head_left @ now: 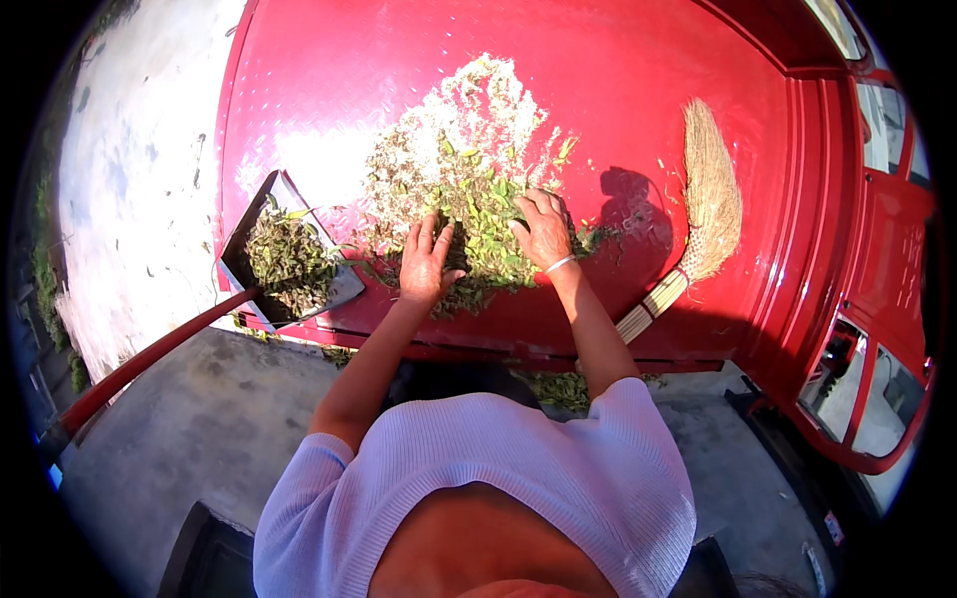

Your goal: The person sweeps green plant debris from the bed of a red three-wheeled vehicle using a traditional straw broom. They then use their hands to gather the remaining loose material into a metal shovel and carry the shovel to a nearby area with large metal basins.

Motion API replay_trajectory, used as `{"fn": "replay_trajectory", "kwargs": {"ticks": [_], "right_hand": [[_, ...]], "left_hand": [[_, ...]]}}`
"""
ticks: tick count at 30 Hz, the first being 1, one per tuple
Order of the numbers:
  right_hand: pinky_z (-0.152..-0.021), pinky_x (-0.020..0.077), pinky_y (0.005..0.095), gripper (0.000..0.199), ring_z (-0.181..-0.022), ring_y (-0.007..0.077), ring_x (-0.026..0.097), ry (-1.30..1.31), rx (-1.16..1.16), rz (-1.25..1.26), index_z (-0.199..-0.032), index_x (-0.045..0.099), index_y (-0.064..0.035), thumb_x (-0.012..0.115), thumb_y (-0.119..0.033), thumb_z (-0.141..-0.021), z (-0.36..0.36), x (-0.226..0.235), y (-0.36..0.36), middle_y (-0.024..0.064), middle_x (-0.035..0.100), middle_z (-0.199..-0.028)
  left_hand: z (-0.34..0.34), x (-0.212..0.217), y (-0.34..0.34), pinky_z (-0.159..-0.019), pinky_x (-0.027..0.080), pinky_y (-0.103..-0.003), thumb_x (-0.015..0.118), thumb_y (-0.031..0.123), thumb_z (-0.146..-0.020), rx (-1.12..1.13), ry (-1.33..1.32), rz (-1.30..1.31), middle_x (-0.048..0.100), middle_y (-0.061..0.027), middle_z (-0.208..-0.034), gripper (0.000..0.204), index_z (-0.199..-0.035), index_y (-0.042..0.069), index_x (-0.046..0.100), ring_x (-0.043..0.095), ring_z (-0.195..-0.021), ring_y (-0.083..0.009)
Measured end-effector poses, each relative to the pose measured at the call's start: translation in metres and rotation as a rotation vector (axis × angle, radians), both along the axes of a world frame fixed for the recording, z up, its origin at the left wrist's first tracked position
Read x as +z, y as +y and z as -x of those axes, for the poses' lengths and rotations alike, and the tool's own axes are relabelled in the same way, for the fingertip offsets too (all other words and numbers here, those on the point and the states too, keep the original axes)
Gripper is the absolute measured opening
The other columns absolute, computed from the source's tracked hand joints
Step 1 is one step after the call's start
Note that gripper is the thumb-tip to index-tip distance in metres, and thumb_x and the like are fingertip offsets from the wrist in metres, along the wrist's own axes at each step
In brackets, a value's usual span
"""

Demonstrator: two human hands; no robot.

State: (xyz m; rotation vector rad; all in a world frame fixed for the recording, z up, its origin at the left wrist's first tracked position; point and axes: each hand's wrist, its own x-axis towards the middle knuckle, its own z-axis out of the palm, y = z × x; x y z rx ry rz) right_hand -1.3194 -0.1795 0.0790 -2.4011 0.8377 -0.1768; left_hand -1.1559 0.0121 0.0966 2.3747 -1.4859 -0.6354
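Nearest me, both forearms come up out of pale ribbed knit sleeves toward the edge of the red truck bed (638,80). My left hand (427,264) lies flat, fingers spread wide, on the near side of the leaf pile (469,199); it holds nothing. My right hand (543,231), a thin bangle at the wrist, is open too, fingers bent over the pile's right side, palm down on the leaves.

I judge the gathering partly done: the dustpan (289,261), just left of my left hand at the bed's edge, already carries a heap of dark green leaves, yet most of the pile sits on the bed, and some leaves lie on the concrete ground below the edge.

The dustpan is dark and wedge-shaped, on a long red handle (140,364) running down to the left. The leaves look dry, small and curled, green near my hands and pale, chaffy further off. The bed is glossy painted metal with a raised tread pattern. To the right lies a straw broom (710,199), fan-shaped, its bristles bound into a bundled cane handle.
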Motion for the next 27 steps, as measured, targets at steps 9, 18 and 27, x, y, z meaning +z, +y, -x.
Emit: {"fn": "replay_trajectory", "kwargs": {"ticks": [9,18,27], "right_hand": [[-0.095,0.0415,0.0459,0.117,-0.107,0.0423,0.044,0.405,-0.136,0.065,-0.145,0.028,-0.0253,0.091,-0.032,-0.047,0.039,0.008,0.04,0.0246,0.032,-0.135],[-0.097,0.0412,0.045,0.078,-0.117,0.045,0.043,-0.207,-0.225,-0.194,-0.132,0.042,-0.006,0.072,0.001,-0.06,-0.033,0.016,0.093,0.0249,0.036,-0.132],[-0.092,0.047,0.0407,0.107,-0.11,0.0449,0.05,0.147,-0.235,-0.225,-0.144,0.028,-0.0148,0.086,-0.01,-0.054,-0.022,0.02,0.072,0.0285,0.03,-0.133]], "left_hand": [[0.009,-0.001,-0.011,-0.099,0.043,-0.046,0.086,0.018,-0.052,0.034,-0.039,-0.24,0.021,-0.0199,-0.147,0.111,-0.146,0.03,0.027,0.038,-0.121,-0.0428],[-0.01,0.009,-0.035,-0.092,0.047,-0.038,0.071,-0.008,-0.054,0.022,0.411,0.172,0.048,-0.0184,-0.125,0.076,-0.125,0.007,0.05,0.053,-0.109,-0.0384],[-0.021,-0.001,0.002,-0.095,0.046,-0.038,0.08,-0.003,-0.057,0.191,0.425,0.125,0.04,-0.0216,-0.134,0.088,-0.135,0.016,0.044,0.05,-0.115,-0.0392]]}}
